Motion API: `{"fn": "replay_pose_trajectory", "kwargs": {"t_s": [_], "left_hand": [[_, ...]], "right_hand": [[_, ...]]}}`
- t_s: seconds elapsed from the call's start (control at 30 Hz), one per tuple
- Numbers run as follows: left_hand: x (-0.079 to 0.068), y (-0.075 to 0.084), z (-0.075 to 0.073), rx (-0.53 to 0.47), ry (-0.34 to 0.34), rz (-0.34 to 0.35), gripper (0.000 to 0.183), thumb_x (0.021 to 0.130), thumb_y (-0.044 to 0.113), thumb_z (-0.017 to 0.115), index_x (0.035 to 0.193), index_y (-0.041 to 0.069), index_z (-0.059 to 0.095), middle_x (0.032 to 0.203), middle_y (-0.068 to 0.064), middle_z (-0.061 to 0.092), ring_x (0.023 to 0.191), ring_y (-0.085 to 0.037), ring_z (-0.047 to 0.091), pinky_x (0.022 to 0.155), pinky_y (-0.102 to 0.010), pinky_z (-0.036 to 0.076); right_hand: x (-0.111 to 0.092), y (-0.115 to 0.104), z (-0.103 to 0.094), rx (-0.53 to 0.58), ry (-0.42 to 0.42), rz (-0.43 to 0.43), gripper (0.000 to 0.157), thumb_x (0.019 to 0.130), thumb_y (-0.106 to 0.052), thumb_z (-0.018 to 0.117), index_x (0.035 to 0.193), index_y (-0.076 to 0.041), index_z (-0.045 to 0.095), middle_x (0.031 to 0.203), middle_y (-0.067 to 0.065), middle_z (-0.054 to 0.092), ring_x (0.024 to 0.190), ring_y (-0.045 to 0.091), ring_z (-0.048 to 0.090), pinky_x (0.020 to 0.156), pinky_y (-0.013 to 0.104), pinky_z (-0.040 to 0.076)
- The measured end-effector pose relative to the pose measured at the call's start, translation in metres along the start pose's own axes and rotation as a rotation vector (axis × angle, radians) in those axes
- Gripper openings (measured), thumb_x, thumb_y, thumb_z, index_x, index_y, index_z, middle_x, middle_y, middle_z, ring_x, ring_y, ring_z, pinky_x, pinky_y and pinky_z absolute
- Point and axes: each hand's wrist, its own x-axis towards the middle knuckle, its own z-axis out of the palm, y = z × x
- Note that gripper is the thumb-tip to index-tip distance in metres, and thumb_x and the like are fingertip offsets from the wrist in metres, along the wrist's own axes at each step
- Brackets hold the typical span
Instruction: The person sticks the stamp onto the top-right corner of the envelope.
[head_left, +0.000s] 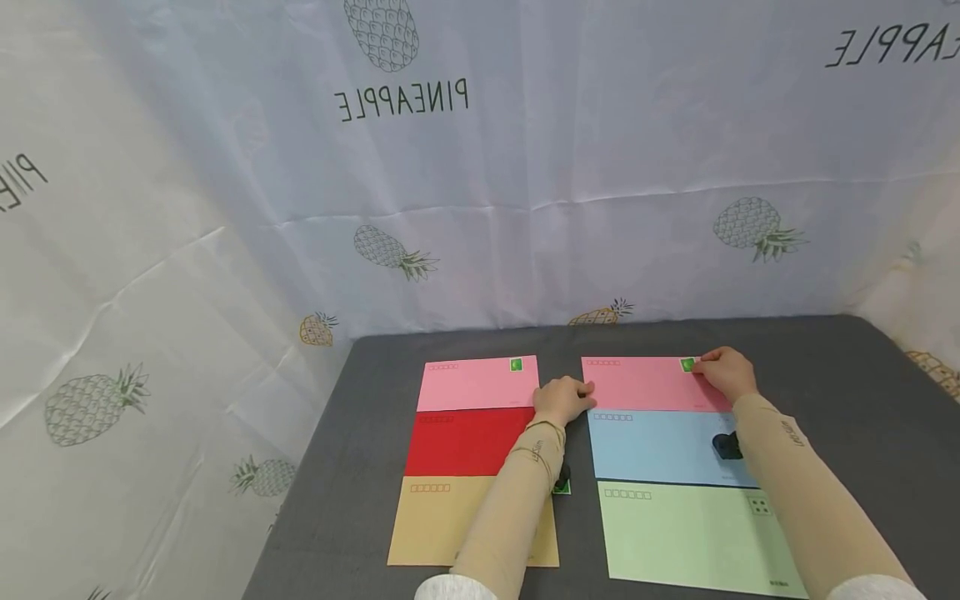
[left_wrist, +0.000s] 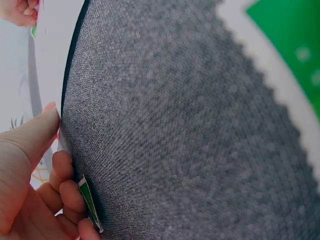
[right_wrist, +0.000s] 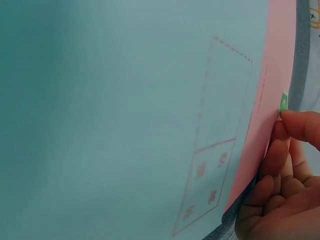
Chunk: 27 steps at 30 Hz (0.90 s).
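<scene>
Two columns of coloured envelopes lie on a dark grey table. At the top of the right column is a pink envelope point(head_left: 637, 385). My left hand point(head_left: 562, 400) holds this envelope's left edge with thumb and curled fingers; a green stamp point(left_wrist: 90, 202) shows beside those fingertips, and I cannot tell what it rests on. At the envelope's upper right corner, my right hand point(head_left: 727, 375) pinches a small green stamp point(head_left: 687, 365) between thumb and index finger. The thumb tip point(right_wrist: 290, 117) covers part of that stamp. The stamp touches the pink surface.
The left column has a pink envelope point(head_left: 472, 387) bearing a green stamp point(head_left: 516, 365), a red one point(head_left: 465, 442) and a tan one point(head_left: 435, 525). Under the right pink one lie blue point(head_left: 645, 446) and green point(head_left: 682, 533) envelopes. Another stamp point(head_left: 562, 488) is partly hidden by my left forearm.
</scene>
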Motion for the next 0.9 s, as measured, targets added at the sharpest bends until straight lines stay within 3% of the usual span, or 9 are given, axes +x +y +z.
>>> {"fn": "replay_pose_trajectory", "kwargs": {"t_s": [0.57, 0.9], "left_hand": [[0.0028, -0.0021, 0.0021, -0.003, 0.006, 0.004, 0.036, 0.084, 0.042, 0.065, 0.120, 0.036, 0.062, 0.113, 0.009, 0.069, 0.096, -0.016, 0.065, 0.077, -0.031, 0.044], [0.0017, -0.0005, 0.0023, -0.004, 0.013, 0.010, 0.036, 0.085, 0.041, 0.064, 0.120, 0.035, 0.062, 0.114, 0.008, 0.068, 0.099, -0.017, 0.064, 0.079, -0.032, 0.044]], "right_hand": [[-0.0036, -0.0060, 0.0044, -0.084, 0.027, -0.027, 0.038, 0.090, -0.020, 0.051, 0.113, 0.010, 0.048, 0.117, 0.031, 0.049, 0.102, 0.042, 0.046, 0.088, 0.054, 0.041], [-0.0007, -0.0072, 0.0056, -0.108, -0.016, -0.032, 0.035, 0.095, -0.020, 0.043, 0.118, 0.005, 0.049, 0.122, 0.030, 0.047, 0.104, 0.041, 0.044, 0.091, 0.055, 0.038]]}}
